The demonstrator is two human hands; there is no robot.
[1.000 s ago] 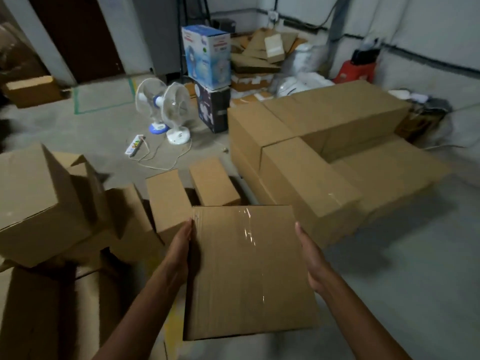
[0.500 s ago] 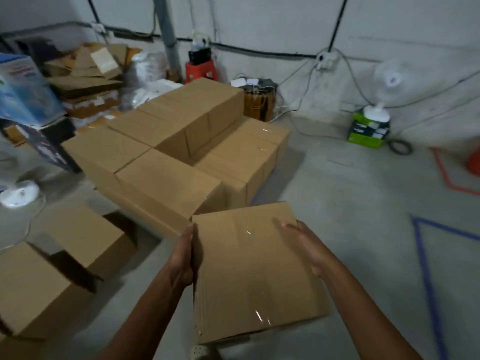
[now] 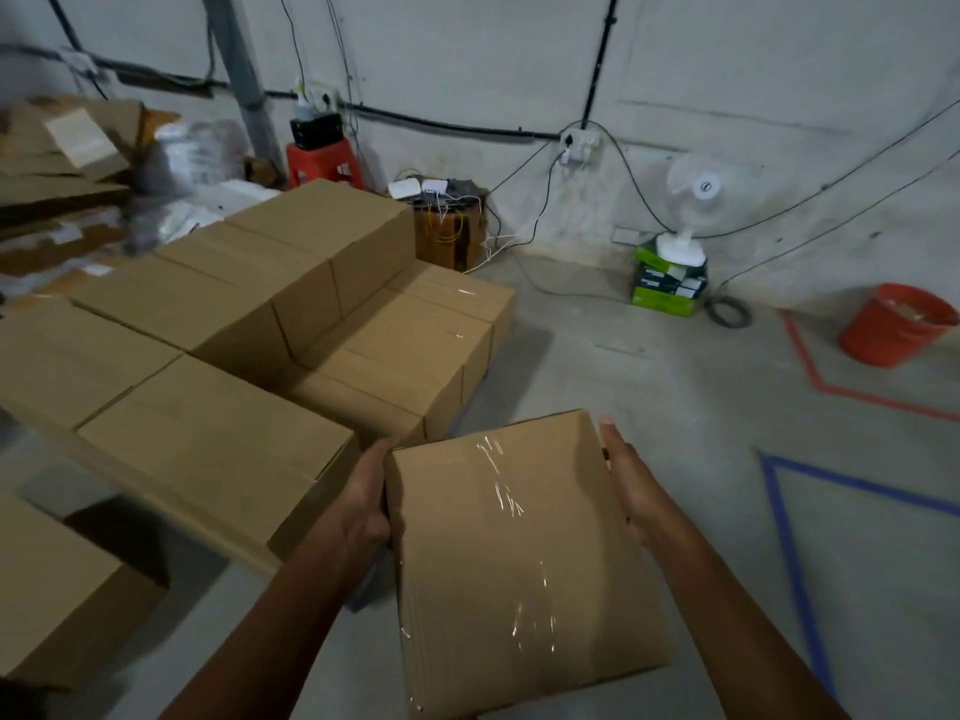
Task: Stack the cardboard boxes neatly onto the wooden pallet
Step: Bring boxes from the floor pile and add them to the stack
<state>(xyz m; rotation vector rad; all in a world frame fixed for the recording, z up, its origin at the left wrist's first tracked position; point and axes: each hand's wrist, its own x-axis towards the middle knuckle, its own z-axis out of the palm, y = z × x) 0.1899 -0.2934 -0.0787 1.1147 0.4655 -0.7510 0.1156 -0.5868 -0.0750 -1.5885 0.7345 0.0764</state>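
Concrete floor point(image 3: 649, 397) lies under the stacked boxes point(image 3: 218, 444); no pallet shows. One taped box point(image 3: 524, 553) is in the air just beside them, squeezed between the flat left hand point(image 3: 363, 506) and right hand point(image 3: 631, 485). It seems stiff and probably light. Its tape looks slick, so the side walls serve best.

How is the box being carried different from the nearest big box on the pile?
The carried box is up in the air between the left hand and right hand; the pile box sits packed against others. Shiny tape glints on the carried box; the pile box shows no shine. Both are plain brown cardboard.
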